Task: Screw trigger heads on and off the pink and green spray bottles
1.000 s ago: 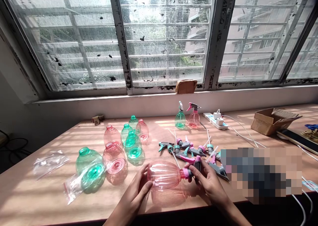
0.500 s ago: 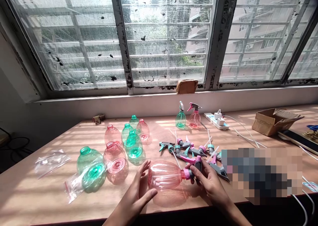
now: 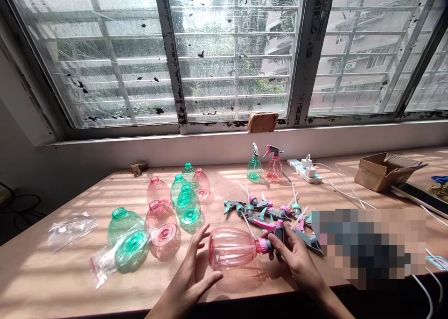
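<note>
A clear pink spray bottle [image 3: 231, 249] lies on its side in the air just above the table, base to the left. Its pink and dark grey trigger head [image 3: 276, 235] is on the neck, and my right hand [image 3: 297, 257] grips it there. Around the base end, my left hand [image 3: 192, 267] is spread, fingers and thumb apart; the thumb is close to the lower edge of the bottle. Behind the bottle lies a heap of loose trigger heads [image 3: 280, 211] in pink, teal and grey, with white tubes sticking out.
Several open green bottles [image 3: 189, 202] and pink bottles [image 3: 163, 225] stand on the left. Two bottles with trigger heads, one green [image 3: 254, 168], one pink [image 3: 275, 168], stand near the wall. Plastic bags [image 3: 72, 230], a power strip [image 3: 304, 170] and a cardboard box [image 3: 381, 172] lie about.
My left hand has opened slightly wider, its fingers a little further from the bottle's base. The right hand and the spray bottle have stayed almost still.
</note>
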`<state>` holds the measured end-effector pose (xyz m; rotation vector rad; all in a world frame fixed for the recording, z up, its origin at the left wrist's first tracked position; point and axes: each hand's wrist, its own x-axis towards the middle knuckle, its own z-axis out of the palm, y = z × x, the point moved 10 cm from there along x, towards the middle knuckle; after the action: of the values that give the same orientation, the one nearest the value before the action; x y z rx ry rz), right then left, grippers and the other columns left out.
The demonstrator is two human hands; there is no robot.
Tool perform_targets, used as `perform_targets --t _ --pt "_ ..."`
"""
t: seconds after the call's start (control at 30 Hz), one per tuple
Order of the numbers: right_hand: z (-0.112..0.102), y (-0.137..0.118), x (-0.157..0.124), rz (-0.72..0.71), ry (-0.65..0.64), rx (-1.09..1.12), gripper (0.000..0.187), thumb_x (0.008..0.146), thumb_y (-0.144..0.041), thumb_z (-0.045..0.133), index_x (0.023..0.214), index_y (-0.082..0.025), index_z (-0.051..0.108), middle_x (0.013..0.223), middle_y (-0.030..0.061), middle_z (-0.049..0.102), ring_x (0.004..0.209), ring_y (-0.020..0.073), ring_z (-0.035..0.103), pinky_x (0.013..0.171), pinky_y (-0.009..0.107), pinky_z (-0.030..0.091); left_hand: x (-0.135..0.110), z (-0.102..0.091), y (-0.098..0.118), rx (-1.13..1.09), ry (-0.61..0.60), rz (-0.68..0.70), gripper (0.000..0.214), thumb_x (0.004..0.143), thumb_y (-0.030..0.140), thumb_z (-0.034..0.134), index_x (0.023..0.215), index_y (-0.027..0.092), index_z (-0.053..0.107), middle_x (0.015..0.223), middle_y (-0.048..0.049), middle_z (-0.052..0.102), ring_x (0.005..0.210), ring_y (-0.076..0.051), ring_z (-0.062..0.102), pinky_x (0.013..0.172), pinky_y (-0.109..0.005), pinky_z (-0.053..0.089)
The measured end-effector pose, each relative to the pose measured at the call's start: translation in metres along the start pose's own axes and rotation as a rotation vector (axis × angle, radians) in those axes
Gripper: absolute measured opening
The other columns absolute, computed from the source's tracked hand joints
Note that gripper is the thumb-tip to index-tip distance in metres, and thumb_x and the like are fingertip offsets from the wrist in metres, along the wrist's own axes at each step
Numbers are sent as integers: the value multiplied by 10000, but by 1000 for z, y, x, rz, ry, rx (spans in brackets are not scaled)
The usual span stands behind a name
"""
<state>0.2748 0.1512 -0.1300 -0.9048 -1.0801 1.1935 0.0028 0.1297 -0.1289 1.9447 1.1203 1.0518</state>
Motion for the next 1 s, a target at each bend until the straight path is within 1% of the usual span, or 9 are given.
perform_targets --t 0.1,0.2,0.37,0.47,0.57,0.7,0.8,0.9,1.0 --pt "0 -2 0 -10 5 -5 408 848 -571 855 990 -205 746 865 41 758 606 135 601 550 249 459 0 0 -13 -64 -2 -119 762 1032 618 585 1669 340 271 1736 -129 360 1565 -388 395 1289 -578 336" --pt "1 -2 0 -20 1 -6 407 845 -572 857 985 -205 748 848 39 753 600 139 602 538 251 449 0 2 -17 -97 -21 -169 728 1052 650 513 1668 323 306 1739 -110 377 1600 -371 344 1320 -563 274" --pt "-1 0 1 -8 2 -8 398 860 -562 849 995 -202 744 860 37 754 606 133 606 536 240 431 -3 6 2 -67 -66 -77 714 1061 528 589 1678 371 266 1745 -81 365 1506 -332 500 1293 -502 362" --pt "-1 3 1 -2 0 -1 398 856 -564 852 990 -208 734 880 41 768 605 128 605 548 239 446 -5 4 9 1 -57 -27 788 1031 476 662 1686 380 236 1775 -76 291 1542 -344 451 1304 -493 343" --pt "-1 4 2 -4 1 -13 401 856 -569 848 991 -210 730 890 48 778 591 124 602 539 237 434 -4 3 1 -12 -42 -71 831 1018 548 653 1697 370 208 1788 -80 259 1573 -359 403 1310 -526 317" --pt "-1 3 2 -8 -4 -23 403 859 -570 845 995 -209 726 879 48 774 587 126 603 533 237 426 -2 -2 -12 -57 5 -166 735 1043 652 526 1666 307 343 1738 -101 384 1570 -363 408 1311 -531 311" --pt "0 1 2 -16 -7 -24 402 863 -566 843 1000 -206 728 865 42 759 599 131 600 544 242 445 -1 -1 -10 -78 3 -185 726 1029 664 548 1642 307 394 1708 -97 441 1546 -363 446 1302 -518 337" --pt "-1 0 1 -20 -1 -18 405 850 -564 854 990 -205 730 845 31 743 598 128 584 550 243 460 -2 2 -5 -119 -17 -172 707 1032 654 557 1639 341 377 1726 -80 408 1507 -350 501 1278 -503 386" --pt "-2 1 1 -15 17 -11 420 831 -578 865 981 -208 737 842 31 737 597 126 574 542 240 464 -3 3 -2 -125 -24 -161 686 1049 627 547 1646 348 356 1738 -77 386 1513 -340 497 1289 -499 370"
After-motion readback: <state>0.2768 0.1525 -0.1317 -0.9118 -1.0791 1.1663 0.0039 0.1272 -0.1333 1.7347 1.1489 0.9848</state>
